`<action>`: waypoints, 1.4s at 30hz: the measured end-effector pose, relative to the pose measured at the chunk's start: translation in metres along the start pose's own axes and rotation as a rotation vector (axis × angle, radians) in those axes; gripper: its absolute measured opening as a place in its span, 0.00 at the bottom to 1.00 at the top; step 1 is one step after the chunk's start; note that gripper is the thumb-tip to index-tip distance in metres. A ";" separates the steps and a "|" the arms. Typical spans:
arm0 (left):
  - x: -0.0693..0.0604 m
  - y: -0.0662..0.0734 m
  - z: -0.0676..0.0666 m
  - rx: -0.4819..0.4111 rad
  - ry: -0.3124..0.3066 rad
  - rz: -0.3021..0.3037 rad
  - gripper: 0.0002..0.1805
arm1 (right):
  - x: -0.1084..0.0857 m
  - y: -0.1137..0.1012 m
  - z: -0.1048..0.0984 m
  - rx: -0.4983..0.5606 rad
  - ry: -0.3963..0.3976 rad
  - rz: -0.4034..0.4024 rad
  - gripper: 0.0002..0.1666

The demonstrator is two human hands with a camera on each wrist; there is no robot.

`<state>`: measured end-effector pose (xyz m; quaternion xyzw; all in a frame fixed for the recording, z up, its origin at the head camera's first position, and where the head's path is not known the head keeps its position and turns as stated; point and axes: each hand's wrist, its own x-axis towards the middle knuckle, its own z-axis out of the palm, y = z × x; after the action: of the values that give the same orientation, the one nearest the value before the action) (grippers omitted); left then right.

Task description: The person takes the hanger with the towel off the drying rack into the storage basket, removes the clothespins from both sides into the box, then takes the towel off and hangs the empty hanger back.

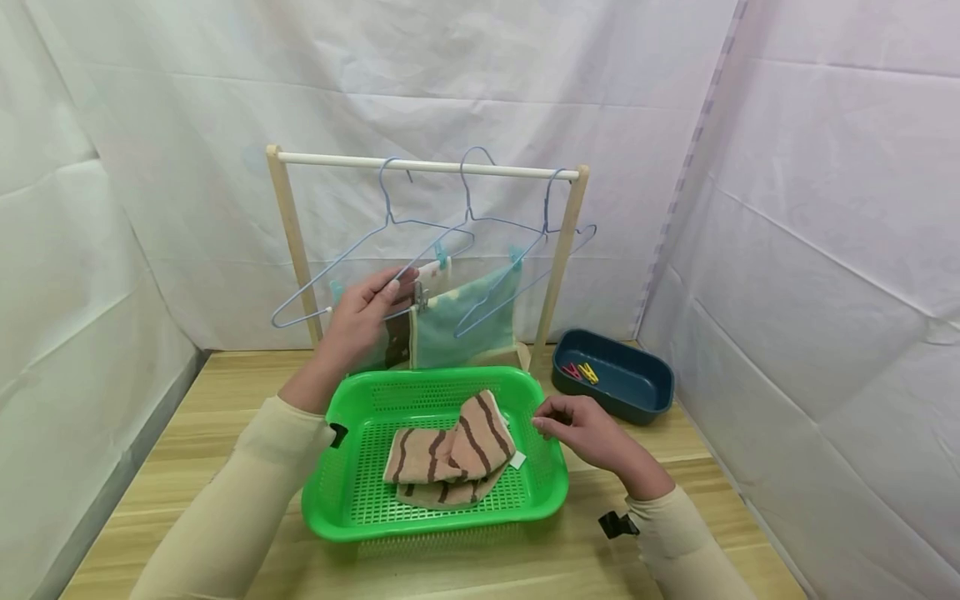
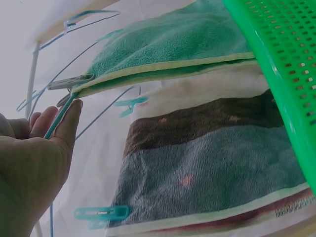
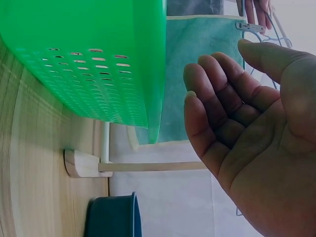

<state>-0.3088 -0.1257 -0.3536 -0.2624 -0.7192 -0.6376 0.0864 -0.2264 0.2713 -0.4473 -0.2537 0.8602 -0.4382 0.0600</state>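
Note:
My left hand [image 1: 362, 315] holds the lower left corner of the middle blue wire hanger [image 1: 442, 237]. A green towel [image 1: 467, 321] hangs from that hanger, with a grey clothespin [image 2: 71, 82] near my left fingertips and a light blue clothespin [image 1: 516, 257] at its other end. Behind it, a grey, brown and white towel [image 2: 173, 163] hangs from the left hanger [image 1: 330, 265] by light blue clothespins [image 2: 102, 213]. My right hand [image 1: 588, 432], fingers loosely curled and holding nothing, hovers by the right rim of the green basket [image 1: 551, 492]. A folded brown-striped towel [image 1: 450, 454] lies inside.
The rack's white rod [image 1: 427, 164] sits on wooden posts [image 1: 558, 262] behind the basket. A third hanger [image 1: 517, 287] hangs at its right end. The dark blue box [image 1: 637, 379] at right holds a red clothespin [image 1: 572, 371] and a yellow clothespin [image 1: 588, 372].

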 end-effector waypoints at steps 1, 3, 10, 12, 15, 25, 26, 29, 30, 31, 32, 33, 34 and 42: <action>-0.001 0.001 -0.002 0.006 0.001 0.000 0.26 | 0.000 0.000 0.000 0.003 -0.001 0.002 0.08; -0.003 0.002 -0.005 0.015 0.002 0.006 0.25 | 0.000 -0.001 0.000 0.004 -0.004 0.007 0.08; -0.013 0.012 -0.019 0.001 0.001 0.049 0.25 | 0.001 -0.003 0.001 0.003 -0.008 0.007 0.08; -0.016 0.016 -0.023 0.000 0.003 0.060 0.25 | 0.001 -0.002 0.001 0.001 -0.007 0.006 0.08; -0.023 0.021 -0.030 0.021 0.016 0.067 0.25 | 0.001 -0.002 0.001 -0.004 -0.009 0.002 0.08; -0.039 0.037 -0.047 0.007 0.014 0.060 0.25 | 0.001 -0.004 0.002 -0.009 -0.020 0.000 0.09; -0.041 0.038 -0.049 -0.002 0.016 0.064 0.25 | 0.002 -0.005 0.002 -0.010 -0.021 0.000 0.09; -0.046 0.041 -0.053 -0.030 0.023 0.082 0.24 | 0.002 -0.005 0.003 -0.012 -0.023 -0.002 0.09; -0.048 0.042 -0.054 -0.042 0.023 0.087 0.24 | 0.002 -0.004 0.003 -0.013 -0.022 -0.002 0.09; -0.049 0.043 -0.056 -0.051 0.023 0.093 0.24 | 0.001 -0.005 0.003 -0.010 -0.023 -0.003 0.08; -0.051 0.044 -0.057 -0.062 0.021 0.100 0.24 | 0.001 -0.004 0.003 -0.010 -0.023 -0.002 0.08; -0.052 0.046 -0.059 -0.068 0.020 0.106 0.24 | 0.001 -0.004 0.003 -0.010 -0.024 -0.001 0.08; -0.054 0.047 -0.061 -0.075 0.018 0.112 0.24 | 0.001 -0.005 0.003 -0.008 -0.025 0.001 0.08; -0.068 0.052 -0.082 -0.052 -0.036 0.167 0.23 | 0.001 -0.004 0.004 0.000 -0.043 0.015 0.08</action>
<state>-0.2432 -0.2198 -0.3255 -0.3351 -0.6794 -0.6417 0.1195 -0.2243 0.2655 -0.4463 -0.2564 0.8607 -0.4321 0.0817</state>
